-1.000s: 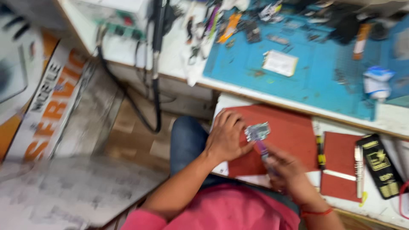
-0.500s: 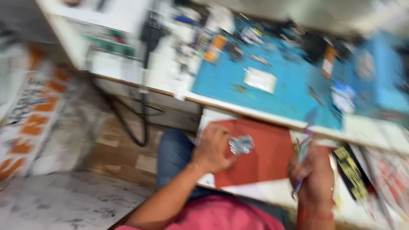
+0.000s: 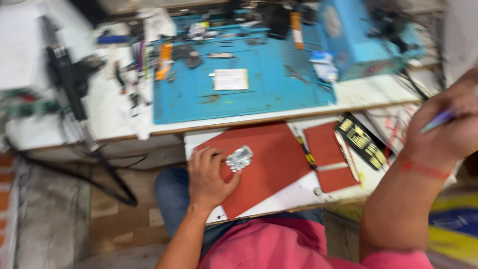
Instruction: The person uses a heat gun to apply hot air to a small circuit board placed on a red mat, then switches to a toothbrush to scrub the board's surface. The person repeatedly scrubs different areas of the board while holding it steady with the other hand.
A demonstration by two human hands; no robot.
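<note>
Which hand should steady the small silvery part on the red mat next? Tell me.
Left, probably. The left hand already touches the silvery part on the red mat; the right hand is raised away, holding a pen-like tool.

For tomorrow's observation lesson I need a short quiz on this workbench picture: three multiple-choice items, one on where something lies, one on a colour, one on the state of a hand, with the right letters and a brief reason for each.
1. Where does the small silvery part lie?
A. on the large red mat
B. on the blue mat
C. on the floor

2. What colour is the big mat on the upper bench?
A. green
B. blue
C. black

3. What is the right hand doing?
A. resting flat and empty on the red mat
B. raised off the bench, holding a thin purple tool
C. pressing the silvery part down

Answers:
1 A: the part sits on the large red mat, by the left hand, whose fingertips touch it.
2 B: its bare surface is bright blue.
3 B: the hand is up at the right edge of the picture, its grip closed round a thin purple tool.
</note>
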